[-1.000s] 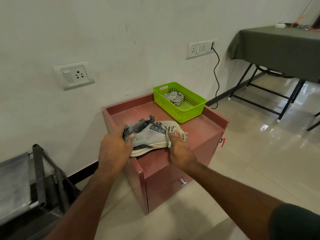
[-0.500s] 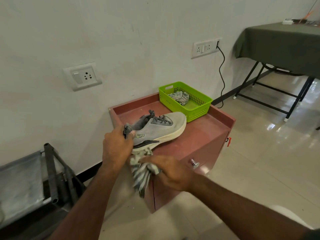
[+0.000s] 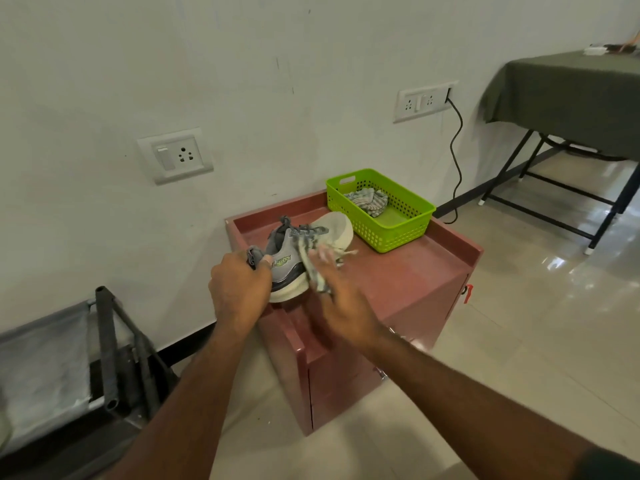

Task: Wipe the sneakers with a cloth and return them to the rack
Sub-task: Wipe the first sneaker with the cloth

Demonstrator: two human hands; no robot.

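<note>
A grey sneaker (image 3: 285, 252) with a cream sole is tilted on its side over the red cabinet (image 3: 408, 271), its sole turned partly upward. My left hand (image 3: 239, 289) grips its heel. My right hand (image 3: 341, 303) holds a striped cloth (image 3: 313, 268) against the sneaker's side; the hand is blurred with motion. The shoe rack (image 3: 107, 348), a dark frame with grey fabric shelves, stands at the lower left.
A green plastic basket (image 3: 405, 230) holding another striped cloth (image 3: 369, 199) sits at the back right of the cabinet top. A table with a dark green cover (image 3: 568, 91) stands at the far right. A black cable hangs from a wall socket (image 3: 424, 100).
My right hand with the cloth has come up from below the sneaker's sole to its side. The sneaker has rolled so more of its sole faces up.
</note>
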